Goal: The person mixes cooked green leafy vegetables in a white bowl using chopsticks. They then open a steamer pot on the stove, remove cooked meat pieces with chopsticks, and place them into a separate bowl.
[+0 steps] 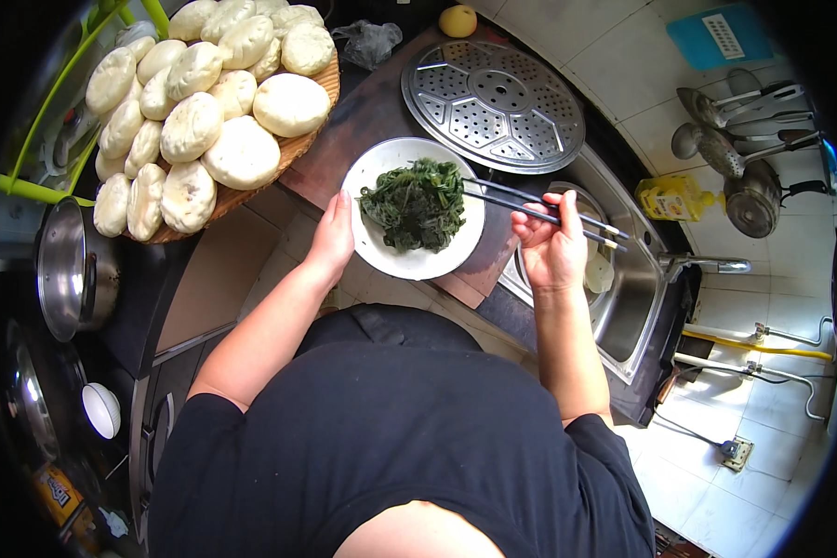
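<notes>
R hand (551, 246) pinches chopsticks (502, 205), axis diag., tips up-L twd greens (414, 206); L hand (333, 234) clasps bowl (374, 249). Brown worktop (344, 139) beyond, tiled wall (790, 316) R.

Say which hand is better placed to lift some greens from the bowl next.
Probably the right hand: it holds the chopsticks, their tips at the edge of the dark greens. The left hand is occupied gripping the white bowl.

And there's a lane over the brown counter (352, 116), between piled buns (192, 128) on the left and the perforated steel plate (493, 113), a plastic bag (370, 42) at its far end! Beyond the bowl (423, 266), that plate blocks; rightward, chopsticks (493, 202) bar the way toward the sink (614, 337).
</notes>
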Demonstrator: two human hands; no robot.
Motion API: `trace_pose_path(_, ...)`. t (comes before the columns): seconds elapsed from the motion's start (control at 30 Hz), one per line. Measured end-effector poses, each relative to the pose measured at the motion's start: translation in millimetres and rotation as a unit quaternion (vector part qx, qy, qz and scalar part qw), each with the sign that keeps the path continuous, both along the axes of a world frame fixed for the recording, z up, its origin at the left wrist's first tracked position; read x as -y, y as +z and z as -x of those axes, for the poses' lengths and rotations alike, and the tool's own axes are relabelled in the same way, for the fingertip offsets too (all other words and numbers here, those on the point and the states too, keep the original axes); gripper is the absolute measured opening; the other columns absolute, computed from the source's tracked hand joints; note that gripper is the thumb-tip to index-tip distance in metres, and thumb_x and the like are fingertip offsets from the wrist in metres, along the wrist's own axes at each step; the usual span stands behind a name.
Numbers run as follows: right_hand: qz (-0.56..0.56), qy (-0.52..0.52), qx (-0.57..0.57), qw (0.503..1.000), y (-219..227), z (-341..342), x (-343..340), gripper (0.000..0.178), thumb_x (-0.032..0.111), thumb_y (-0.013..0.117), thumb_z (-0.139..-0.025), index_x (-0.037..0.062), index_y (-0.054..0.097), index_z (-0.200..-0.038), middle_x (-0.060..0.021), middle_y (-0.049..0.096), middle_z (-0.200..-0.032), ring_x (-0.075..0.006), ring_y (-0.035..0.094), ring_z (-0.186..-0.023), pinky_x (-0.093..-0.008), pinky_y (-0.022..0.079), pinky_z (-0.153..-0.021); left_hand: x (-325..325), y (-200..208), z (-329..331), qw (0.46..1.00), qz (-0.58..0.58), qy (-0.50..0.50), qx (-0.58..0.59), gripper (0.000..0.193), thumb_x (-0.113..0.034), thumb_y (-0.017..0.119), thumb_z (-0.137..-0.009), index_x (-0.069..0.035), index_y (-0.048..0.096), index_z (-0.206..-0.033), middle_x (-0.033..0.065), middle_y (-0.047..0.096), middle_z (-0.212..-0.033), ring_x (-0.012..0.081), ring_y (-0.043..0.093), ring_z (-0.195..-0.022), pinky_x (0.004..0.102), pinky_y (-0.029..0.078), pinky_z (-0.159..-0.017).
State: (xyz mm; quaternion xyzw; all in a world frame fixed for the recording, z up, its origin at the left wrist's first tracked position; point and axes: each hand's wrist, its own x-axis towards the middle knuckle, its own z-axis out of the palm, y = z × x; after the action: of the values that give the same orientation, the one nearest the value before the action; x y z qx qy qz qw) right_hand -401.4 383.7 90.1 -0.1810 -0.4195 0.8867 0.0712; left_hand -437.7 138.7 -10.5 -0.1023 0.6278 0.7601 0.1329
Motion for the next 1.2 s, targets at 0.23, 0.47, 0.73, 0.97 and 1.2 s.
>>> trace_pose_path(0.23, -0.210, 0.049, -0.010, 0.976, 4.5, 15.5, 8.5, 0.029, 0.028, 0.042, -0.087, 0.0000, 0.048, -0.086, -0.0137, 0.058, -0.068, -0.0246, 0.060, -0.056, -0.0305, 0.050, -0.052, -0.1, 0.3, 0.4, 1.000, -0.027, -0.004, 0.012, 0.045, -0.032, 0.023, -0.092, 0.002, 0.038, -0.116, 0.0112, 0.047, -0.113, 0.0166, 0.042, -0.105, 0.0270, 0.030, -0.091)
trace_pose_path(0.47, -0.331, 0.015, -0.055, 0.942, 22.4, 3.9, 2.4, 0.027, 0.025, 0.043, -0.087, -0.0011, 0.049, -0.082, -0.0146, 0.056, -0.063, -0.0229, 0.059, -0.051, -0.0310, 0.051, -0.048, 0.1, 0.8, -0.4, 0.999, -0.035, 0.003, 0.012, 0.046, -0.033, 0.023, -0.092, 0.002, 0.038, -0.116, 0.0109, 0.047, -0.113, 0.0166, 0.042, -0.105, 0.0268, 0.030, -0.091)
trace_pose_path(0.73, 0.005, 0.012, 0.075, 0.997, -41.8, 0.7, 5.5, 0.032, 0.033, 0.041, -0.087, 0.0015, 0.046, -0.086, -0.0178, 0.058, -0.066, -0.0268, 0.059, -0.053, -0.0320, 0.050, -0.047, -0.9, -0.7, 0.4, 1.000, -0.026, 0.005, 0.005, 0.045, -0.034, 0.024, -0.092, 0.001, 0.039, -0.117, 0.0106, 0.047, -0.114, 0.0163, 0.042, -0.105, 0.0267, 0.029, -0.092)
trace_pose_path(0.97, -0.150, 0.033, -0.032, 0.988, -10.9, -2.8, 7.8, 0.032, 0.030, 0.040, -0.088, -0.0006, 0.046, -0.086, -0.0165, 0.057, -0.066, -0.0267, 0.059, -0.054, -0.0336, 0.052, -0.052, -1.4, 7.7, -1.2, 1.000, 0.005, 0.012, 0.025, 0.045, -0.033, 0.023, -0.092, 0.001, 0.039, -0.116, 0.0095, 0.047, -0.113, 0.0158, 0.042, -0.105, 0.0265, 0.029, -0.092)
trace_pose_path(1.2, -0.191, 0.163, -0.008, 0.968, -30.9, -3.4, 54.8, 0.035, 0.033, 0.045, -0.086, -0.0012, 0.052, -0.088, -0.0147, 0.056, -0.074, -0.0260, 0.060, -0.064, -0.0348, 0.052, -0.061, 0.0, 1.3, 0.3, 1.000, -0.009, -0.003, 0.022, 0.046, -0.033, 0.023, -0.092, 0.002, 0.038, -0.118, 0.0111, 0.045, -0.117, 0.0168, 0.039, -0.109, 0.0270, 0.027, -0.094)
